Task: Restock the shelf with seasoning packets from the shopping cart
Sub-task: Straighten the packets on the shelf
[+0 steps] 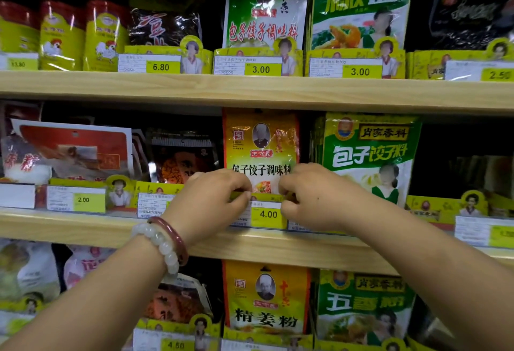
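Observation:
An orange-yellow seasoning packet with a chef's portrait stands upright at the middle of the middle shelf, in a yellow display tray. My left hand, with two bracelets on its wrist, pinches the packet's lower left corner with curled fingers, right at the tray's front lip. My right hand pinches the lower right corner in the same way. The hands hide the packet's bottom edge. No shopping cart is in view.
A green dumpling-seasoning packet stands close on the right and dark packets on the left. A 4.00 price label sits between my hands. The upper shelf board hangs just above the packet. More packets fill the shelf below.

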